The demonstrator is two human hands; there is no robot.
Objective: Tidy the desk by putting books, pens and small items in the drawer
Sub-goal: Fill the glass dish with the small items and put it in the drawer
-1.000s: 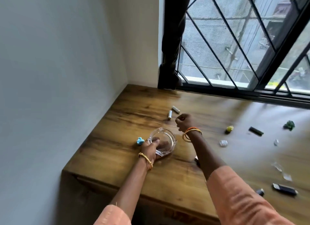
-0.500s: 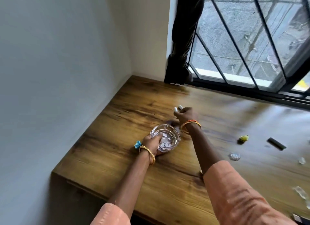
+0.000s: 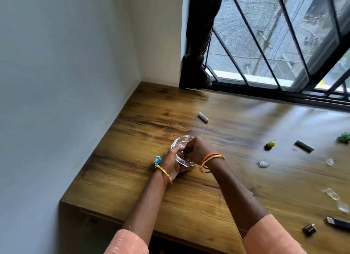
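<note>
A wooden desk (image 3: pixel 236 178) is filling the lower and right part of the frame, running up to a barred window (image 3: pixel 274 35) at the upper right and a pale wall at the left. No drawer is showing anywhere in view.

Both arms are reaching in from the bottom edge. The left hand (image 3: pixel 171 163) is gripping the near rim of a clear glass dish (image 3: pixel 181 145) just left of centre, fingers curled round the edge. The right hand (image 3: pixel 198 149) is hanging over the dish with its fingers bunched and pointing down into it; whether they are pinching something cannot be told, as the fingertips are hidden.

Judging by this, the person is gathering small items into the dish, one at a time, before anything is going to the drawer.

Loose things are lying scattered: a small pale cylinder (image 3: pixel 203 117) above the dish, a blue scrap (image 3: pixel 157 160) touching the left wrist, a yellow-green piece (image 3: pixel 271 143) and a dark bar (image 3: pixel 304 146) at right, clear bits (image 3: pixel 263 163) below them, a dark flat stick (image 3: pixel 338 222) at lower right.

The next move is probably calling for a reach up to the cylinder, the dish being steadied meanwhile.
</note>
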